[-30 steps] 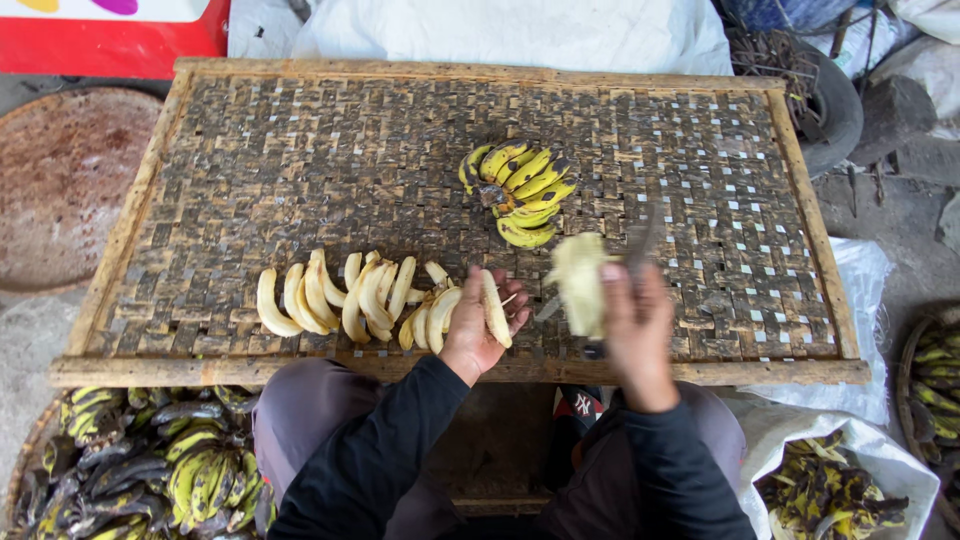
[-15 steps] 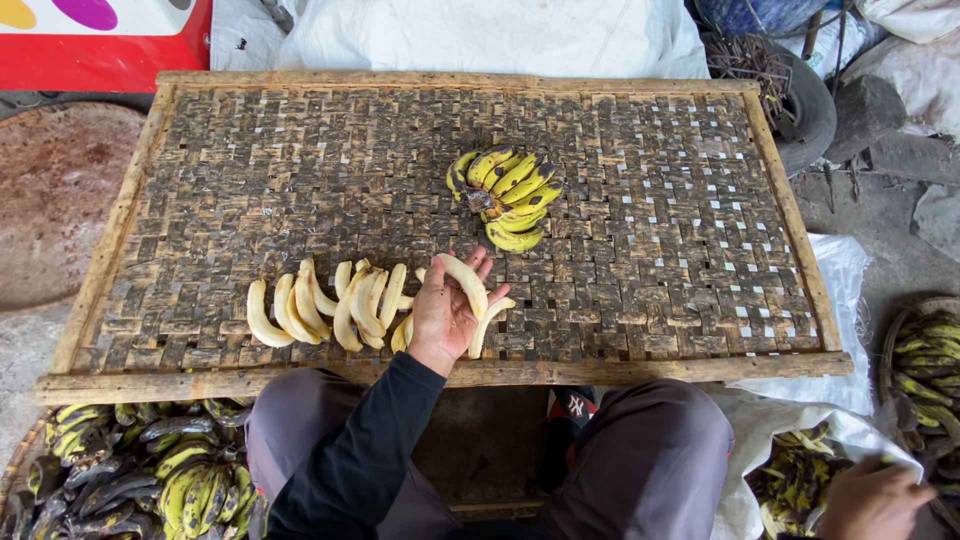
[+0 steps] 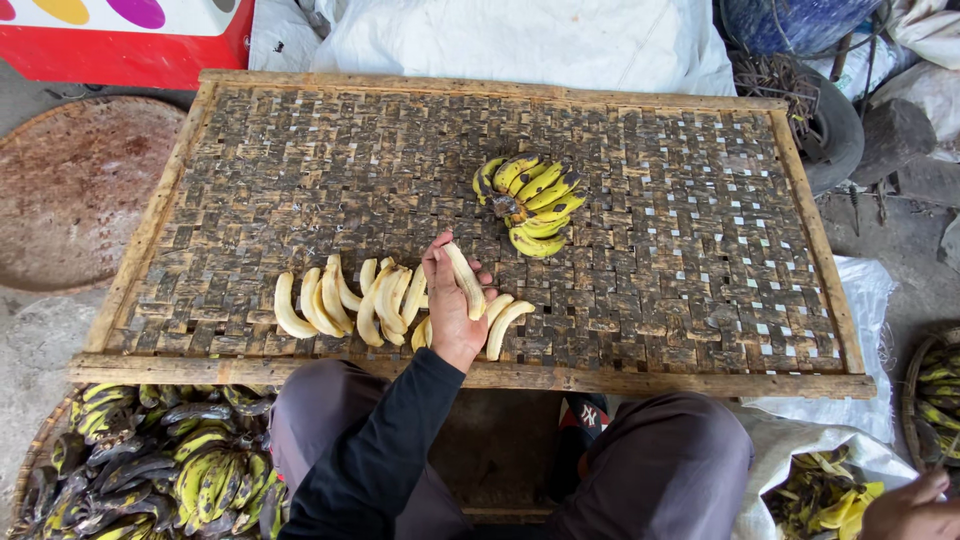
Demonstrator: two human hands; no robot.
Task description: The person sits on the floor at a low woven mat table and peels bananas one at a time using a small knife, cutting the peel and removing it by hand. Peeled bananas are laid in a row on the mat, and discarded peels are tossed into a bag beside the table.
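Observation:
My left hand (image 3: 447, 305) lies palm-up on the woven bamboo tray (image 3: 300, 180), holding one peeled banana (image 3: 465, 281) across its fingers. A row of several peeled bananas (image 3: 340, 300) lies on the tray to the left of that hand, and two more (image 3: 505, 322) lie just to its right. A bunch of unpeeled yellow bananas with dark spots (image 3: 533, 200) sits further back, near the tray's middle. My right hand (image 3: 910, 508) is low at the bottom right corner, beside a white bag of banana peels (image 3: 825, 495); its fingers are mostly cut off.
A basket of dark-spotted banana bunches (image 3: 150, 470) sits at the lower left under the tray's edge. Another basket of bananas (image 3: 938, 395) is at the right edge. A round rusty pan (image 3: 70, 190) lies to the left, white sacks (image 3: 520, 40) behind.
My right hand left the tray with the peel and dropped to the bag at the lower right. My left hand kept the peeled banana and now rests it by the row.

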